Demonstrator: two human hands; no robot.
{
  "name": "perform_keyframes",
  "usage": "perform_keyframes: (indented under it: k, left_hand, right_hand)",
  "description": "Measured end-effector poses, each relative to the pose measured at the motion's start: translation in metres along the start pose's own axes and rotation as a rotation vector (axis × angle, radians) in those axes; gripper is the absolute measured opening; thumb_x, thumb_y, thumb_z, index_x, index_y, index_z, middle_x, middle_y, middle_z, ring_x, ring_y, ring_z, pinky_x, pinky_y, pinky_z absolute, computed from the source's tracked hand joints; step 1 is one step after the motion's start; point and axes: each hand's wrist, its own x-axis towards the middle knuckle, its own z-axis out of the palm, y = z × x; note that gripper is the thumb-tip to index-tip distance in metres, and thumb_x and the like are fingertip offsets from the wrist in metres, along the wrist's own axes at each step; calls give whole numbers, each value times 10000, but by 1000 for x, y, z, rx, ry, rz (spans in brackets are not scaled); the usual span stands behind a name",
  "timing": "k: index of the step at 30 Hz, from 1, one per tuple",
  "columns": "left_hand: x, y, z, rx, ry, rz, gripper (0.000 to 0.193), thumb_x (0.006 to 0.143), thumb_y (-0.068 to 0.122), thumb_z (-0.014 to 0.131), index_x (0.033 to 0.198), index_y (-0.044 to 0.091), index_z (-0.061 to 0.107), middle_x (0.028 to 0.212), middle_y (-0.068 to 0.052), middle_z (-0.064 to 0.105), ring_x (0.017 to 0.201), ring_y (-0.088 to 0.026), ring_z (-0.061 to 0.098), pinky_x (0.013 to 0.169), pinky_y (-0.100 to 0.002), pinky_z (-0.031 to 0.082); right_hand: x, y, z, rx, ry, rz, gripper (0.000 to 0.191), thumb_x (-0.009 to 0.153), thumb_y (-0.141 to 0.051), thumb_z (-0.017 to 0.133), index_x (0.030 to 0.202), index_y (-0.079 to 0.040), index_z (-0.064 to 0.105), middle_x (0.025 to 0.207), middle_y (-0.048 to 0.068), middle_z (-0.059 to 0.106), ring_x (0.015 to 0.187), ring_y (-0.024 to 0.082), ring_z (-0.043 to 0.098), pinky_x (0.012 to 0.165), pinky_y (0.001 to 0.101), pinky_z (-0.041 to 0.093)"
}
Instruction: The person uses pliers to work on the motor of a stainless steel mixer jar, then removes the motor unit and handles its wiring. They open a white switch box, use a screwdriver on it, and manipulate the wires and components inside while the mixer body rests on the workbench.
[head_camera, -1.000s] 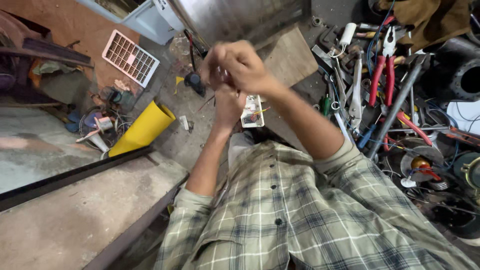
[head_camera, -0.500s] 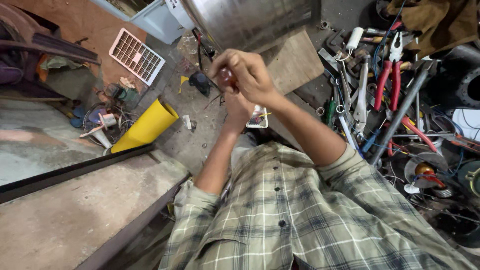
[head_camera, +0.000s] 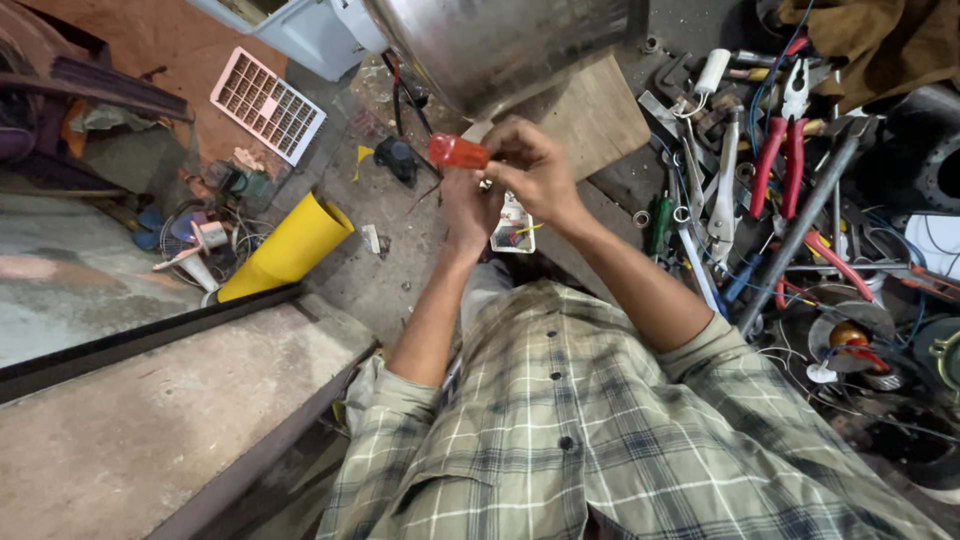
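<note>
My right hand (head_camera: 535, 170) is closed on a screwdriver with a clear red-orange handle (head_camera: 458, 152) that sticks out to the left of my fingers. Just below it, my left hand (head_camera: 465, 205) holds a small white electrical part (head_camera: 512, 226) with coloured wires showing inside. Both hands are raised together over the dirty floor, in front of my checked shirt (head_camera: 600, 440). The screwdriver's tip is hidden between my hands.
A shiny metal drum (head_camera: 500, 40) and a wooden board (head_camera: 598, 112) lie just beyond my hands. Right: red-handled pliers (head_camera: 778, 150), wrenches, a grey pipe (head_camera: 800, 232) and wires. Left: a yellow roll (head_camera: 290, 245), a white grille (head_camera: 267, 105), a concrete slab (head_camera: 130, 430).
My hands have shifted slightly and turned, so the red-orange screwdriver handle now shows clearly left of my right hand. The white part has stayed with my hands.
</note>
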Motion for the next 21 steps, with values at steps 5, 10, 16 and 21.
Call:
perform_keyframes:
  k: [5, 10, 16, 21]
  left_hand:
    - [14, 22, -15, -237, -131, -167, 223, 940, 42, 693, 1158, 32, 647, 1063, -183, 692, 947, -404, 700, 724, -447, 547]
    - [18, 26, -18, -199, -142, -133, 251, 950, 16, 690, 1193, 58, 642, 1072, -175, 706, 982, -398, 717, 807, -455, 569]
    - [16, 11, -4, -137, -179, -188, 233, 900, 124, 773, 1074, 60, 631, 1000, -166, 706, 919, -380, 702, 747, -449, 550]
    - [30, -11, -2, -67, -454, -229, 129, 879, 124, 698, 998, 76, 707, 986, -134, 733, 911, -337, 725, 765, -434, 571]
  right_hand:
    - [-3, 8, -15, -478, 42, -207, 114, 1003, 24, 729, 1115, 35, 719, 1086, 60, 727, 989, 198, 714, 881, 346, 579]
    - [0, 7, -26, -237, -52, -123, 332, 934, -49, 745, 1234, 0, 613, 1153, 40, 685, 1070, 160, 668, 955, 316, 544]
    - [-4, 32, -30, 23, 50, -6, 107, 1048, -31, 750, 1109, 3, 669, 1012, 68, 712, 879, 126, 647, 808, 294, 535]
    - [-8, 33, -37, -260, 38, -99, 187, 1071, -5, 615, 1256, -5, 643, 1109, 64, 727, 1001, 119, 694, 876, 274, 580]
